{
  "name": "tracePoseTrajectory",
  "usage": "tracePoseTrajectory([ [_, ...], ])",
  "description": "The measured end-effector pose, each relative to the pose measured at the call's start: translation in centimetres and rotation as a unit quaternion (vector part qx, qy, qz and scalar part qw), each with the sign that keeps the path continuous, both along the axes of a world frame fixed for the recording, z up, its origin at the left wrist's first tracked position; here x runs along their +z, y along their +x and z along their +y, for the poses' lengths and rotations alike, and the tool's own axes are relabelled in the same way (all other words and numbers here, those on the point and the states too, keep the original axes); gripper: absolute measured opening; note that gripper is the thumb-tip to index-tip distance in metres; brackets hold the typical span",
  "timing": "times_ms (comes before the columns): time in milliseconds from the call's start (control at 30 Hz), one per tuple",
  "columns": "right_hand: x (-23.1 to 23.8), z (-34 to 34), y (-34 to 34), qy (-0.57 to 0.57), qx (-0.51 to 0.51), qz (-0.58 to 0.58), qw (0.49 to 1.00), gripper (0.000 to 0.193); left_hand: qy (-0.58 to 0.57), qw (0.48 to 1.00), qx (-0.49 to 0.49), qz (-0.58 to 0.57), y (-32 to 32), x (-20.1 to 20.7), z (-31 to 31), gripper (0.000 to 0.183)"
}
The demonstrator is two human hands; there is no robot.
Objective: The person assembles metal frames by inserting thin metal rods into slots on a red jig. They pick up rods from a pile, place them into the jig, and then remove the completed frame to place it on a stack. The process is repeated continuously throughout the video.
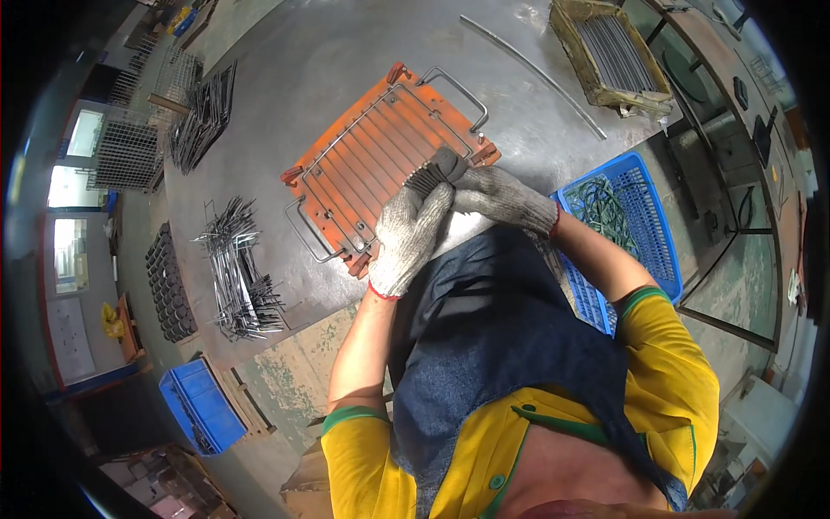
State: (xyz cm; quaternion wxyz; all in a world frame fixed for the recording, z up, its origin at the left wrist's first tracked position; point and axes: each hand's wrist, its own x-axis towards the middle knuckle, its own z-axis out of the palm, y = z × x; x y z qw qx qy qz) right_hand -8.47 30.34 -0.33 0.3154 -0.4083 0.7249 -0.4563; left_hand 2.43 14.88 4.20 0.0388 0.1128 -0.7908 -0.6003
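My left hand (408, 235), in a pale knitted work glove, is closed at the near edge of an orange jig plate (346, 160). My right hand (506, 197), in a greyer glove, meets it from the right with fingers bent inward. Between the fingers shows a dark ribbed bunch (425, 179); whether it is small metal pieces or dark glove fingertips, I cannot tell. On the jig lies a wire rack (385, 112) of parallel rods in a frame. Bent wire handles stick out at its right end (475, 102) and left end (298, 227).
Bundles of bent wires (238, 268) and dark wire frames (203, 117) lie on the metal table's left. A long rod (536, 71) and a box of straight rods (614, 52) lie at the far right. A blue basket (661, 238) holding green strands stands by my right arm.
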Motion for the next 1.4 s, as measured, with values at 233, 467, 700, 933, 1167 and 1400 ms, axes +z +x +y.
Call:
tracePoseTrajectory([
  [233,-0.6,0.1,1.4,-0.07,0.016,0.034,0.997,0.037,0.052,0.998,-0.021,0.013,1.0,0.6,0.4,0.027],
  [467,-5.6,0.0,1.7,-0.081,0.029,0.132,0.987,0.039,-0.119,0.992,-0.028,0.022,0.9,-2.0,1.1,0.022],
  [700,-1.0,-2.2,1.2,-0.059,0.013,-0.459,0.887,0.028,0.439,0.896,0.022,-0.067,-4.0,-1.7,-3.0,0.027],
  [933,-3.7,-5.6,-2.0,-0.123,-0.11,-0.531,0.831,0.034,0.507,0.847,0.102,-0.123,-8.8,-3.1,-5.6,0.028],
  [1167,-6.5,-5.5,-4.3,-0.072,0.011,0.074,0.995,0.038,0.411,0.896,0.094,-0.137,-10.4,-4.4,-7.6,0.026],
  [1400,-2.2,-5.7,-4.4,0.043,0.031,0.045,0.998,0.03,-0.034,0.948,-0.017,-0.316,-11.7,0.5,-8.0,0.038],
])
